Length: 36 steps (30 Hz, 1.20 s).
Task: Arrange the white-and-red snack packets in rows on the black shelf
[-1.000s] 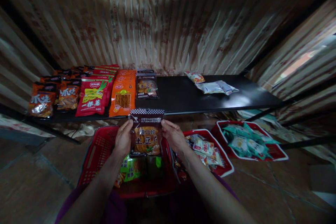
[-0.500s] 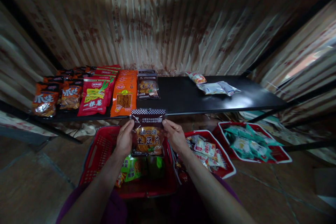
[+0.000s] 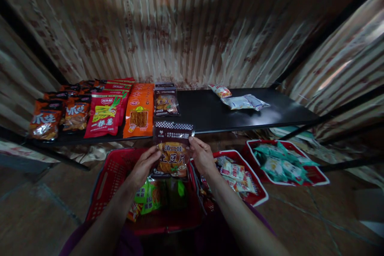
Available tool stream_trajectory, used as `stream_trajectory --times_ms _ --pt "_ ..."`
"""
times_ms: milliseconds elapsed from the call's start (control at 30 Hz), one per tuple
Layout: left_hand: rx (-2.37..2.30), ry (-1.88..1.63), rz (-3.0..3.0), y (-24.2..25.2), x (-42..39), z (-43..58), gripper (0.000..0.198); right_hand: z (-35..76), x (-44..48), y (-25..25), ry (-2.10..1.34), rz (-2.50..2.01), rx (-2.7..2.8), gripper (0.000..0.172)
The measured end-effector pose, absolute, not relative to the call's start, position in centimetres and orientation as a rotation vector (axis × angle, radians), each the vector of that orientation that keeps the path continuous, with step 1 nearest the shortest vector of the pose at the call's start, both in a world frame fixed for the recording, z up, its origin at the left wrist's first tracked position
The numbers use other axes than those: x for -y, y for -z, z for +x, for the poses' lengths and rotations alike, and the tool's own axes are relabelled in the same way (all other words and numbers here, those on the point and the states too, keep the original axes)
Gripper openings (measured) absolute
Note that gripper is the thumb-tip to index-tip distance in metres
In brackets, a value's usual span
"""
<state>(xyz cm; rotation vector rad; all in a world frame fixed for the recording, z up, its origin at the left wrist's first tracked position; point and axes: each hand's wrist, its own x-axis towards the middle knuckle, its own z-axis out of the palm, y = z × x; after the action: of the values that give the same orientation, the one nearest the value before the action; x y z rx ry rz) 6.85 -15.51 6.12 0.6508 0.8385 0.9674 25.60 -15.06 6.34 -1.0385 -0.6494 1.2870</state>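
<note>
Both hands hold a dark brown snack packet (image 3: 173,150) with a checkered top strip, upright above a red basket (image 3: 109,180). My left hand (image 3: 143,168) grips its lower left edge. My right hand (image 3: 202,156) pinches its right side near the top. The packet hangs just in front of the black shelf (image 3: 216,110). On that shelf a stack of the same brown packets (image 3: 166,102) lies directly behind it.
Rows of orange (image 3: 139,112), red (image 3: 105,110) and dark orange packets (image 3: 45,118) fill the shelf's left half. Two loose pale packets (image 3: 240,100) lie at its back right. Green packets (image 3: 153,194) sit in the basket; two more red baskets (image 3: 255,192), (image 3: 318,176) stand on the floor to the right.
My left hand slid from the packet's upper left corner down to its lower left edge. The packet rose slightly toward the shelf edge.
</note>
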Motion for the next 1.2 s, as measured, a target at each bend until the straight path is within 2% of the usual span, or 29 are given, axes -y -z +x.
stream_trajectory --times_ms 300,433,600,833,933,1067,1200 --pt "-0.756 -0.875 0.686 -6.1 15.8 7.0 0.039 26.2 15.0 -6.4 -1.235 -1.067 0.709 0.026" --pt "-0.816 -0.926 0.641 -5.9 15.5 7.2 0.037 26.1 15.2 -6.7 -1.315 -1.066 0.731 0.030" --pt "-0.889 -1.041 0.517 -5.2 15.0 7.4 0.030 26.2 15.3 -6.8 -1.272 -1.133 0.749 0.042" --pt "-0.968 -1.129 0.359 -4.9 14.4 7.8 0.022 26.3 15.5 -7.2 -1.225 -1.126 0.744 0.041" --pt "-0.962 -1.140 0.383 -5.1 14.4 8.1 0.025 26.1 15.5 -6.9 -1.349 -1.113 0.777 0.043" --pt "-0.928 -1.174 0.425 -5.2 14.2 8.4 0.029 25.7 15.7 -6.4 -1.588 -1.069 0.807 0.037" --pt "-0.853 -1.182 0.474 -5.5 13.9 8.7 0.033 25.8 16.0 -6.4 -1.611 -1.019 0.854 0.033"
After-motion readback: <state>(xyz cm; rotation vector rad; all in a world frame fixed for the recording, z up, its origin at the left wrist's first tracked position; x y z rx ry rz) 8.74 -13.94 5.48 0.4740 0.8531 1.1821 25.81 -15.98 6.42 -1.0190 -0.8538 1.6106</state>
